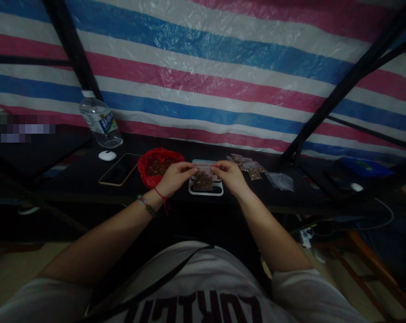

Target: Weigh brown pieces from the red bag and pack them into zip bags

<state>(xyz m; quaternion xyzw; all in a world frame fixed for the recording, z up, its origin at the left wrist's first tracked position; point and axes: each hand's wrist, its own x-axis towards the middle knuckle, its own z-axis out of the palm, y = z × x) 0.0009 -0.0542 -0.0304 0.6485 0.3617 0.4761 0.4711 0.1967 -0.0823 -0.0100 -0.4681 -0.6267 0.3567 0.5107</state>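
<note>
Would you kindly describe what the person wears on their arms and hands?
Both arms are bare below short white sleeves. The left hand has a thin red string and a beaded bracelet at its wrist. The right hand wears nothing visible.

Left arm: bare, stretched forward, wrist bent slightly inward.
Left hand (173,177): fingertips pinched together, thumb uppermost.
Right arm: bare, stretched forward, angled inward.
Right hand (230,176): fingertips pinched together, facing the left hand.
Spacing: hands near each other, not touching.
</note>
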